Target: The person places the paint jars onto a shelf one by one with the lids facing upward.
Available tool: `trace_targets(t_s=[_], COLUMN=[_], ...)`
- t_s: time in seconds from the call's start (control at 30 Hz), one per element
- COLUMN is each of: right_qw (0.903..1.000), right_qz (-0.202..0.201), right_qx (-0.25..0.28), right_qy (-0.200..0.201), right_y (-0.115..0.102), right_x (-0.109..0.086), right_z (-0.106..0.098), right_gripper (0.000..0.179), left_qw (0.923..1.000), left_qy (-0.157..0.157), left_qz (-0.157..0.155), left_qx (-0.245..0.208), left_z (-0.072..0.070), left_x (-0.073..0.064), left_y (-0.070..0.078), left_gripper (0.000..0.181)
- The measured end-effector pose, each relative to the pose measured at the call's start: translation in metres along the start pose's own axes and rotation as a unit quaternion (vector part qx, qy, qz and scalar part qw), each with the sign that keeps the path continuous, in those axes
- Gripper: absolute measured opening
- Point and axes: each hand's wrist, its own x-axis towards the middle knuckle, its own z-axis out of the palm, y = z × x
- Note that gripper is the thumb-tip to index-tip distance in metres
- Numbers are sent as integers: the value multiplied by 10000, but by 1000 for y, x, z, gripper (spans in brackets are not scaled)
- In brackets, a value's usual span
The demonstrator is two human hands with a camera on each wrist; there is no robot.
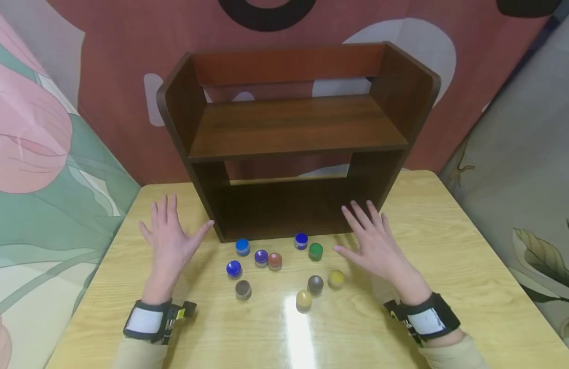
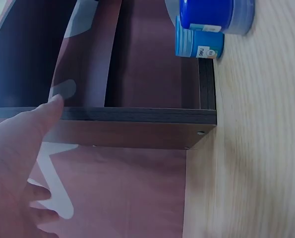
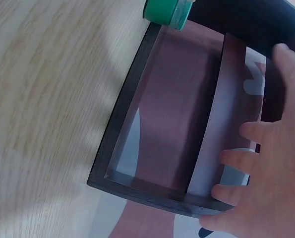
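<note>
My left hand (image 1: pixel 168 246) is held up with fingers spread, left of a dark brown wooden shelf (image 1: pixel 298 128). In the left wrist view its thumb overlaps the shelf's side edge. My right hand (image 1: pixel 376 246) is also spread, in front of the shelf's lower right side, palm down and holding nothing. Between the hands stand several small lidded jars: a light blue jar (image 1: pixel 242 246), a purple-lidded jar (image 1: pixel 261 258), a reddish-brown jar (image 1: pixel 275 261) and a green jar (image 1: pixel 315 251). The green one is nearest my right thumb.
Closer to me on the wooden table (image 1: pixel 210 338) are a yellow jar (image 1: pixel 336 278), a grey jar (image 1: pixel 315 284), a cream jar (image 1: pixel 304 300) and a dark brown jar (image 1: pixel 243 289). Patterned cloth (image 1: pixel 113 118) hangs behind and beside the table.
</note>
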Motion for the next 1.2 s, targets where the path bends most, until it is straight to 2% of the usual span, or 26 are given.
trace_targets(t_s=[0.1, 0.17, 0.33, 0.5, 0.6, 0.7, 0.8, 0.87, 0.93, 1.0, 1.1, 1.2], right_qw=[9996, 9980, 9887, 9764, 9698, 9650, 9599, 9556, 9507, 9450, 9336, 9186], right_qz=[-84, -154, -211, 259, 627, 834, 996, 1146, 1365, 1636, 2096, 2471], right_qx=[14, 71, 336, 617, 747, 836, 900, 971, 1074, 1209, 1486, 1817], right_qy=[284, 607, 1446, 2053, 2236, 2343, 2463, 2535, 2570, 2562, 2499, 2491], right_y=[1, 2, 4, 7, 11, 16, 20, 21, 21, 21, 20, 19], right_x=[4, 7, 11, 11, 10, 10, 10, 11, 12, 13, 16, 22], right_z=[-1, -3, -10, -21, -26, -29, -31, -31, -31, -31, -32, -33], right_gripper=[92, 87, 69, 49, 37, 31, 29, 28, 29, 32, 41, 51], left_qw=[9980, 9938, 9760, 9567, 9421, 9340, 9314, 9301, 9293, 9321, 9414, 9462], left_qy=[525, 891, 1571, 1924, 2164, 2185, 1902, 1580, 1173, 614, -457, -1581], left_qz=[299, 564, 1187, 1703, 2054, 2353, 2706, 2979, 3214, 3324, 3174, 2728], left_qx=[-184, -340, -932, -1365, -1529, -1565, -1521, -1457, -1389, -1301, -1041, -730], left_z=[0, 0, 0, 0, 0, 0, 2, 5, 7, 8, 9, 9], left_x=[2, 3, 6, 6, 5, 3, -1, -3, -5, -7, -8, -5], left_y=[1, 3, 9, 20, 26, 31, 37, 40, 43, 47, 52, 59], left_gripper=[96, 88, 67, 49, 38, 31, 26, 25, 23, 21, 21, 26])
